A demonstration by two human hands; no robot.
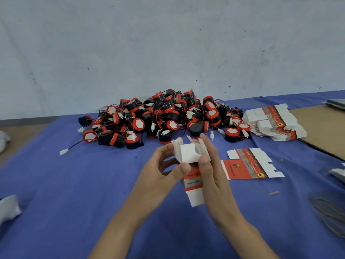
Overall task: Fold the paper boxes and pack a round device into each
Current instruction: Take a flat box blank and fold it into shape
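Both hands hold one red, grey and white paper box (pixel 192 176) above the blue cloth, its white flaps spread at the far end. My left hand (pixel 158 169) pinches its left side with thumb and fingers. My right hand (pixel 209 165) grips its right side, thumb on a flap. A big heap of round black-and-red devices (pixel 164 116) with red wires and white plugs lies behind the box. Two flat unfolded boxes (pixel 248 165) lie right of my hands. A stack of flat boxes (pixel 274 124) sits at the back right.
The blue cloth (pixel 74 184) covers the table in front of a pale wall. Brown cardboard (pixel 324 128) lies at the right. Rubber bands (pixel 330 214) lie at the right edge, white material (pixel 9 206) at the left edge, and a loose white plug (pixel 63 151) left of the heap.
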